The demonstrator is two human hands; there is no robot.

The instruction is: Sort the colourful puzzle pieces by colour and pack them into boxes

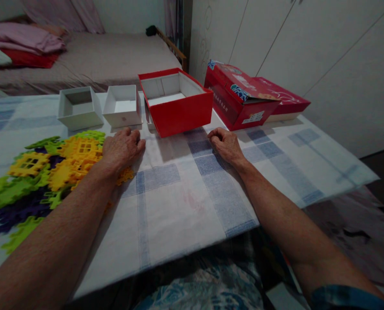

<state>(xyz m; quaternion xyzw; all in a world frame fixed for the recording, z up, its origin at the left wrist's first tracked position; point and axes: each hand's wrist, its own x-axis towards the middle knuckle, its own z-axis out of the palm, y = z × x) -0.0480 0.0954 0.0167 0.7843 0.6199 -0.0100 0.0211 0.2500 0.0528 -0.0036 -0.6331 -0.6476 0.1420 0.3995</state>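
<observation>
Your left hand (124,146), curled, beside plastic pieces (77,161) | your right hand (226,145), fingers bent, near open red box (182,113) by far edge of table (172,224) | whether either pinches anything: cannot tell

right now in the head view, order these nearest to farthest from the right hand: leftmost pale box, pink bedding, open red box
1. Open red box: left of and beyond the right hand.
2. Leftmost pale box: farther left, past the left hand.
3. Pink bedding: farthest, on the bed at upper left.
</observation>
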